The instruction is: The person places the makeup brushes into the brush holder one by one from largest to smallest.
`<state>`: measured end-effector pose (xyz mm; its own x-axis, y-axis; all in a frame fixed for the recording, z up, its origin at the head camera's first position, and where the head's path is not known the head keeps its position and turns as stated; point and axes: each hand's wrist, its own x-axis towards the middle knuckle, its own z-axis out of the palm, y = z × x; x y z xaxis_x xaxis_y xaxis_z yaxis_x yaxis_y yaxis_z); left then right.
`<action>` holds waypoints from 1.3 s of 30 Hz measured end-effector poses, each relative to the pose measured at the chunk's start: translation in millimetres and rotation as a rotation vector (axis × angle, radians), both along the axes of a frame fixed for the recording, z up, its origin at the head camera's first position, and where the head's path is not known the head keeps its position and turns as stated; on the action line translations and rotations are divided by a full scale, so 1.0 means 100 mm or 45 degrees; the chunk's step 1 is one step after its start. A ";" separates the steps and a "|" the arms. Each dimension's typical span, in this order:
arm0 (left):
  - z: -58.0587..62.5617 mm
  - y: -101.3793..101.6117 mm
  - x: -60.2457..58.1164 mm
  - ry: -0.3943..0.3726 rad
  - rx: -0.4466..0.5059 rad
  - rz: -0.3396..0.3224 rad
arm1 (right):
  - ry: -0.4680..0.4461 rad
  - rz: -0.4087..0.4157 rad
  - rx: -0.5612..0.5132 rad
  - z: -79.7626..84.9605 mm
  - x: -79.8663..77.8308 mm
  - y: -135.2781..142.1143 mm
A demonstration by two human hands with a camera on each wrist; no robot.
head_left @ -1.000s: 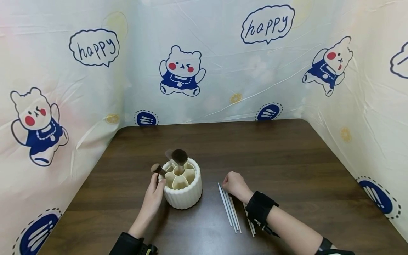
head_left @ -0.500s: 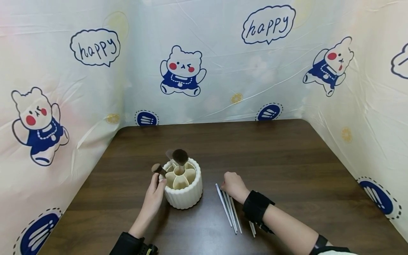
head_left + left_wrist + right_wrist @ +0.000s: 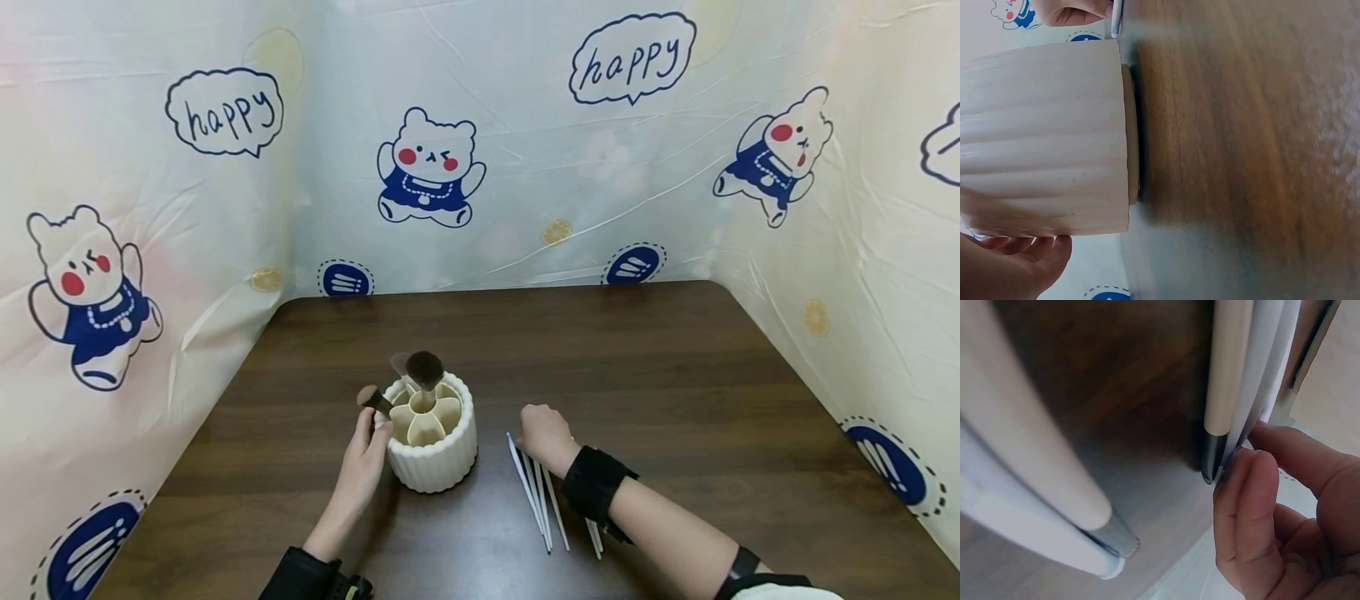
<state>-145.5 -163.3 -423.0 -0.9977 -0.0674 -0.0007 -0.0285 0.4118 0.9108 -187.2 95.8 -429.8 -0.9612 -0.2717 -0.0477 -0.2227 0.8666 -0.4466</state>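
A white ribbed round holder (image 3: pixel 433 467) with cream petal-shaped compartments stands upright on the table. Dark fluffy makeup brush (image 3: pixel 425 369) rises from its centre, and a brown makeup brush (image 3: pixel 371 397) leans over its left rim. My left hand (image 3: pixel 362 467) rests on the holder's left side; in the left wrist view its fingertips touch the ribbed wall (image 3: pixel 1041 137). To the right, my right hand (image 3: pixel 551 437) pinches a slim white stick (image 3: pixel 1116 19) among several slim sticks (image 3: pixel 530 500). In the right wrist view a cream stick with a dark tip (image 3: pixel 1225 381) lies beside the fingers.
More slim sticks (image 3: pixel 593 537) lie under the right wrist strap, at the right of the first group. The dark wooden table (image 3: pixel 660 350) is bordered by a printed curtain (image 3: pixel 525 167) at the back and both sides.
My right hand and forearm have shifted slightly left. The sticks beneath it have moved a little, with their far ends further left. The left hand and the holder have stayed in place.
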 end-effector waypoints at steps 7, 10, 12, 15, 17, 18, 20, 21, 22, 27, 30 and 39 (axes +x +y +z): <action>0.00 0.00 0.00 0.003 -0.008 0.008 | -0.043 0.001 0.003 0.01 -0.03 -0.02; 0.00 -0.01 0.00 -0.011 0.008 -0.004 | -0.076 -0.011 -0.028 0.00 -0.04 -0.02; 0.00 -0.01 0.00 -0.018 0.013 -0.008 | -0.106 -0.030 -0.076 0.01 -0.04 -0.02; 0.00 -0.01 0.00 -0.023 0.020 -0.012 | -0.157 -0.052 -0.145 0.02 -0.05 0.00; 0.01 -0.01 0.00 -0.029 0.031 -0.016 | -0.185 -0.062 -0.169 0.04 -0.06 0.02; 0.01 -0.02 0.00 -0.032 0.035 -0.020 | -0.200 -0.059 -0.179 0.05 -0.07 0.03; 0.01 -0.02 0.00 -0.036 0.044 -0.027 | -0.221 -0.060 -0.213 0.08 -0.08 0.04; 0.01 -0.02 0.01 -0.038 0.046 -0.029 | -0.236 -0.063 -0.233 0.09 -0.09 0.05; 0.01 -0.02 0.01 -0.037 0.043 -0.028 | -0.259 -0.069 -0.260 0.11 -0.10 0.06; 0.00 -0.02 0.01 -0.030 0.039 -0.025 | -0.376 -0.119 -0.383 0.19 -0.16 0.10; 0.00 -0.02 0.01 -0.031 0.046 -0.032 | -0.393 -0.133 -0.409 0.25 -0.20 0.12; 0.00 -0.03 0.01 -0.036 0.043 -0.036 | -0.170 -0.143 -0.500 0.59 -0.30 0.18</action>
